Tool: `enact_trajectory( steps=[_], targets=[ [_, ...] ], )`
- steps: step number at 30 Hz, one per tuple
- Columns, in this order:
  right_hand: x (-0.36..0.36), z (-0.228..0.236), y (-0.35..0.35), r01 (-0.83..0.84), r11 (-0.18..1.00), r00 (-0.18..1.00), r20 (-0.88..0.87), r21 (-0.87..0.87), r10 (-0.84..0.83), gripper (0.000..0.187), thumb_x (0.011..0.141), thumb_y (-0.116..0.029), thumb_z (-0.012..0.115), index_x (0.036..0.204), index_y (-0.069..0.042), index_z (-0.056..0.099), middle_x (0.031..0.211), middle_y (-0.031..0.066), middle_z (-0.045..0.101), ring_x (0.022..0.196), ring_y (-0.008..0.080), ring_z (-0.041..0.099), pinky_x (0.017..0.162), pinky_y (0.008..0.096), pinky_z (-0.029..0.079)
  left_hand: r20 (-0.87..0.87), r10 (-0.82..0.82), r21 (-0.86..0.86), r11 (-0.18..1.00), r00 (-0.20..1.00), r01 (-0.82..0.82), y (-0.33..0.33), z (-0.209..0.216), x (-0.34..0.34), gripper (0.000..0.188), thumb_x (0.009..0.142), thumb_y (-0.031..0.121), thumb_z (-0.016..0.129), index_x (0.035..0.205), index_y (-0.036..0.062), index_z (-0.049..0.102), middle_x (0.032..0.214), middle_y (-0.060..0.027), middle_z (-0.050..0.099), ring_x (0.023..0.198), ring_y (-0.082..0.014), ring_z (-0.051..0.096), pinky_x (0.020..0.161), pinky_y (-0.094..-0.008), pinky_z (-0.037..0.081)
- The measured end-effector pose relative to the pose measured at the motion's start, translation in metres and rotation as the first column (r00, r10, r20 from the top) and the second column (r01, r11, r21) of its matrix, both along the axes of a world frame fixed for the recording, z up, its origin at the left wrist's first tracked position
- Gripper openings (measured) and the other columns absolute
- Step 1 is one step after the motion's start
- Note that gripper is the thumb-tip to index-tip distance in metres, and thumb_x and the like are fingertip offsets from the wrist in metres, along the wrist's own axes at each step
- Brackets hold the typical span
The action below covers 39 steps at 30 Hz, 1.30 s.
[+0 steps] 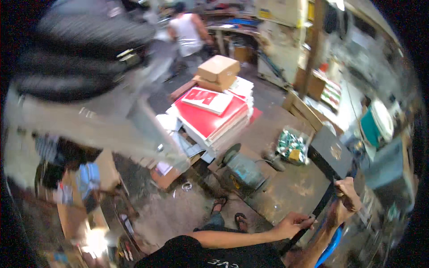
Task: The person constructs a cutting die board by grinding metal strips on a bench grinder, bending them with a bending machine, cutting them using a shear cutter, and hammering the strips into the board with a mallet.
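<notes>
Over the front right edge of the worn metal-topped bench (295, 192), my left hand (291, 225) is closed with thumb and fingers pinched together. What sits at its fingertips is too small and blurred to name. Farther right, my right hand (348, 195) is curled into a fist beside a dark strip (324, 203) along the bench edge. Whatever it grips is hidden by the fingers. A bright blue hose (330, 250) curves beside my right forearm. Left of my hands, a bench grinder (245, 172) with a blue-grey body is on the bench.
A tray of green and silver small parts (292, 146) sits at the bench's far side, beside a black panel (331, 152). Beyond are a red and white stack (214, 114) and cardboard boxes (219, 71). A person in a white top (187, 33) stands at the back.
</notes>
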State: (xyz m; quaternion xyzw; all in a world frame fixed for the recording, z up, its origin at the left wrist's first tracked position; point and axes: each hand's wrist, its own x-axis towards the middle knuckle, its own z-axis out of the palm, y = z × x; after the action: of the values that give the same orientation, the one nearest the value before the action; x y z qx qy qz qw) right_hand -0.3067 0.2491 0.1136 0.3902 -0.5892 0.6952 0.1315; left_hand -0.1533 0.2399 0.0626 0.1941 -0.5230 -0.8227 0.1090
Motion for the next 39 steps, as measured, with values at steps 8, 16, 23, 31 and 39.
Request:
enact_trajectory(
  steps=[8,16,23,31,39],
  targets=[
    [0.15,0.075,-0.126,-0.392,0.901,0.809,-0.396,0.188,0.434,0.031,0.084,-0.01,0.073,0.113,0.001,0.067,0.107,0.0153,0.069,0.089,0.0225,0.067,0.084,0.0395,0.051,-0.448,0.783,-0.214,0.373,0.43,-0.903,-0.044,0.024,0.067,0.023,0.096,0.026,0.063,0.095,0.0041,0.071,0.079,-0.0055,0.07,0.075,-0.0085,0.056,0.07,-0.0297,0.047],
    [0.44,0.11,-0.091,-0.852,0.489,0.265,-0.65,0.189,0.713,0.023,0.084,-0.003,0.072,0.106,0.0,0.071,0.1,0.0121,0.073,0.084,0.0194,0.069,0.078,0.0331,0.054,-0.516,0.781,-0.525,-0.612,-0.351,-0.591,0.001,0.001,0.289,0.03,0.08,0.01,0.074,0.108,0.0057,0.067,0.115,-0.0221,0.061,0.107,-0.0326,0.06,0.088,-0.04,0.048],
    [0.683,0.002,-0.025,-0.816,-0.225,-0.366,-0.175,0.532,0.914,0.02,0.082,-0.013,0.077,0.098,-0.001,0.075,0.093,0.0122,0.075,0.083,0.0216,0.071,0.076,0.032,0.056,-0.05,0.694,-0.895,-0.35,-0.718,-0.276,0.191,-0.059,0.461,0.052,0.071,-0.005,0.059,0.121,0.0087,0.064,0.111,-0.0196,0.057,0.108,-0.0366,0.056,0.093,-0.0437,0.049],
    [0.827,-0.145,0.136,-0.391,-0.713,-0.8,0.168,0.582,0.576,0.015,0.077,-0.015,0.079,0.084,-0.005,0.07,0.082,0.0107,0.073,0.073,0.0198,0.071,0.069,0.0311,0.056,0.196,0.377,-0.977,0.002,-0.905,-0.211,0.339,-0.096,0.487,0.037,0.074,0.007,0.063,0.109,0.0156,0.072,0.102,-0.0055,0.066,0.097,-0.0274,0.064,0.084,-0.0415,0.054],
    [0.89,-0.185,0.194,-0.021,-0.698,-0.892,0.301,0.716,0.336,0.028,0.072,-0.016,0.083,0.088,-0.001,0.066,0.086,0.014,0.072,0.079,0.025,0.072,0.071,0.034,0.056,0.204,0.112,-0.979,0.021,-0.973,-0.203,0.365,-0.143,0.511,0.027,0.073,0.008,0.066,0.099,0.009,0.071,0.107,-0.0069,0.069,0.099,-0.0273,0.065,0.082,-0.0395,0.053]
  ],
)
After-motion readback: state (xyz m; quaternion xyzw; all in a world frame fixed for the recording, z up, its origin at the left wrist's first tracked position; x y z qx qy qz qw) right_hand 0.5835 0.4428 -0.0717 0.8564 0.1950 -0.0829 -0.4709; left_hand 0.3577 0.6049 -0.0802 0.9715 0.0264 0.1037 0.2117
